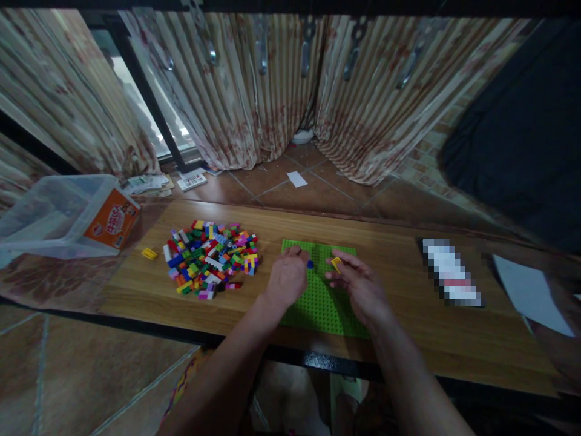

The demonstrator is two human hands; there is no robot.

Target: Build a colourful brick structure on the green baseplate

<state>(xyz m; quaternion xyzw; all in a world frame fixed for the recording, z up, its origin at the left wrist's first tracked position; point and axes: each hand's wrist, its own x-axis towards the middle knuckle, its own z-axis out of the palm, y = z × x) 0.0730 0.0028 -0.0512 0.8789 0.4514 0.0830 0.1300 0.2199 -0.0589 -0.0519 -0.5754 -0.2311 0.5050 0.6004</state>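
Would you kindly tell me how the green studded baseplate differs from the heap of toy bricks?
The green studded baseplate is one flat sheet; the heap of toy bricks is many loose pieces. The baseplate is plain green; the heap is multicoloured. Both rest on the wooden tabletop.

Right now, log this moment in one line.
left hand: over green baseplate, beside blue piece, grip unclear | right hand: holding yellow piece | brick pile: left of green baseplate

No text reads clearly; blurred characters mark the orange label on a bin.
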